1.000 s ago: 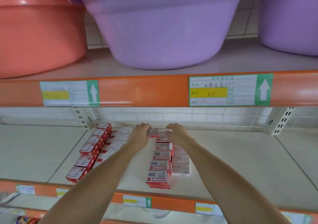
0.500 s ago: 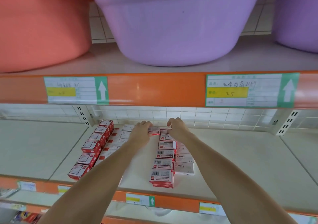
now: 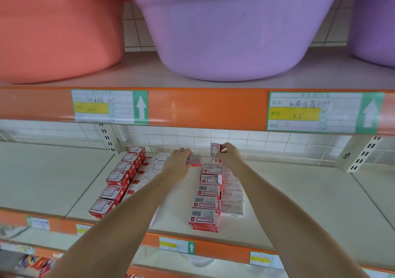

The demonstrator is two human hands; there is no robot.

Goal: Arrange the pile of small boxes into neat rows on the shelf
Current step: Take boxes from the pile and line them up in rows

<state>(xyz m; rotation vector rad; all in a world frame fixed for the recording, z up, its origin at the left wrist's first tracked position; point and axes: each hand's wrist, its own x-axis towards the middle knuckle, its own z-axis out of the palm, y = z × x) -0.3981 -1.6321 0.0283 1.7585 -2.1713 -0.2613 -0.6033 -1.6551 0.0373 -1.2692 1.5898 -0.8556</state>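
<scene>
Since a second ago, the right hand (image 3: 229, 154) has lifted one small box (image 3: 215, 152) off the back of the pile and now pinches it upright above the shelf (image 3: 299, 203), fingers curled on its top edge. Beside it, the left hand (image 3: 178, 164) grips a second box (image 3: 194, 160) lying flat, just clear of the shelf surface. Below the hands runs a middle row (image 3: 206, 200) of five stacked red-and-white boxes reaching the shelf's front edge, with four white boxes marked STAPLES (image 3: 232, 196) touching its right side. To the left stand six red-edged boxes in a slanting row (image 3: 119, 178), with a white row (image 3: 149, 170) next to it, partly hidden by the left forearm. On the upper shelf sit three basins: one orange basin (image 3: 57, 31), one purple basin (image 3: 230, 27), and another purple basin (image 3: 374, 21) at the right edge.
</scene>
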